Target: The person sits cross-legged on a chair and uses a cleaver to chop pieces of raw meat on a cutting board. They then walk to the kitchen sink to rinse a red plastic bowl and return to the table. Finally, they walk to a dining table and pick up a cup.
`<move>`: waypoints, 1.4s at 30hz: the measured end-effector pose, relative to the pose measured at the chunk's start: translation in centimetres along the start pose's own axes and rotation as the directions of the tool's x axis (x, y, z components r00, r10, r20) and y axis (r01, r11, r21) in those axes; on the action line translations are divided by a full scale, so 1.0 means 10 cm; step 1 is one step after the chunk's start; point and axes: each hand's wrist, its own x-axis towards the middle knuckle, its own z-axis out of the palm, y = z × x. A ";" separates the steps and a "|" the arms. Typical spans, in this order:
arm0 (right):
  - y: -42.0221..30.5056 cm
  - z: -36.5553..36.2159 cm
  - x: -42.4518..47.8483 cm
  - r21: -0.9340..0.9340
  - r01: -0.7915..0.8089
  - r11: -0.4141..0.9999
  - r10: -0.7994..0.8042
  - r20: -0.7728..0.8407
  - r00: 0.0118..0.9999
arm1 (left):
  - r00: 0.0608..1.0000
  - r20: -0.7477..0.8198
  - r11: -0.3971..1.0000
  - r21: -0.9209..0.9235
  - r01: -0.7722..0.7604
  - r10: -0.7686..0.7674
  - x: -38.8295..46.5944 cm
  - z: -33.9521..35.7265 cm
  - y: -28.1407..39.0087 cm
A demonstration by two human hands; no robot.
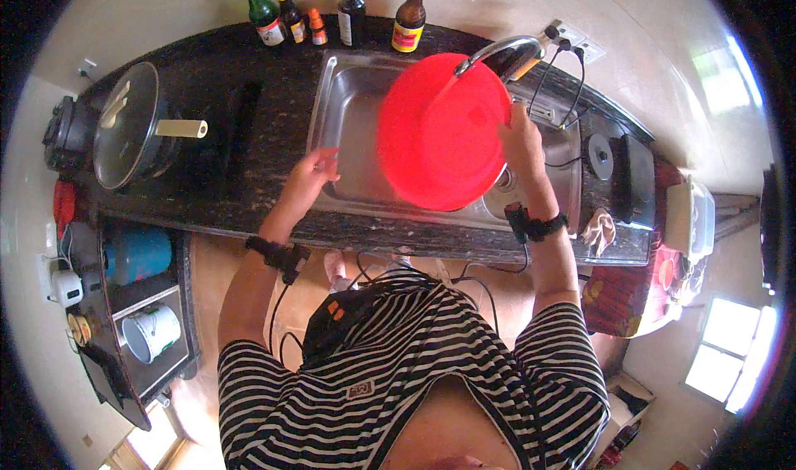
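Observation:
A red plastic basin [438, 140] is over the stainless steel sink [360, 109], beneath the curved metal faucet [507, 44]. My right hand [521, 137] grips the basin at its right rim. To the left of the basin, above the sink's front left part, my left hand [317, 170] is empty with its fingers apart. Each wrist wears a black strap with a cable. Part of the sink drain [504, 179] shows beside the basin; whether the basin touches the sink bottom cannot be told.
Several sauce bottles [407, 22] line the wall behind the sink. On the left of the counter stands a pan with a glass lid [127, 128]. A cloth [599, 232] and a dark appliance [635, 181] are at the right. Black cables hang near the faucet.

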 end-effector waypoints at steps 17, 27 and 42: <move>0.03 -0.28 -0.82 -0.360 -0.006 0.933 -0.082 -0.228 0.970 | 0.976 0.192 0.836 -0.516 0.188 -0.101 0.80 0.84 0.03; 0.49 -0.61 -1.11 -0.465 -0.073 0.882 -0.147 -0.418 0.897 | 0.944 0.303 0.742 -0.603 0.294 -0.127 1.43 1.37 0.00; 0.86 -0.80 -1.58 -0.410 -0.368 0.835 0.139 -0.491 0.860 | 0.970 0.239 0.705 -0.695 0.144 0.038 2.02 1.90 0.02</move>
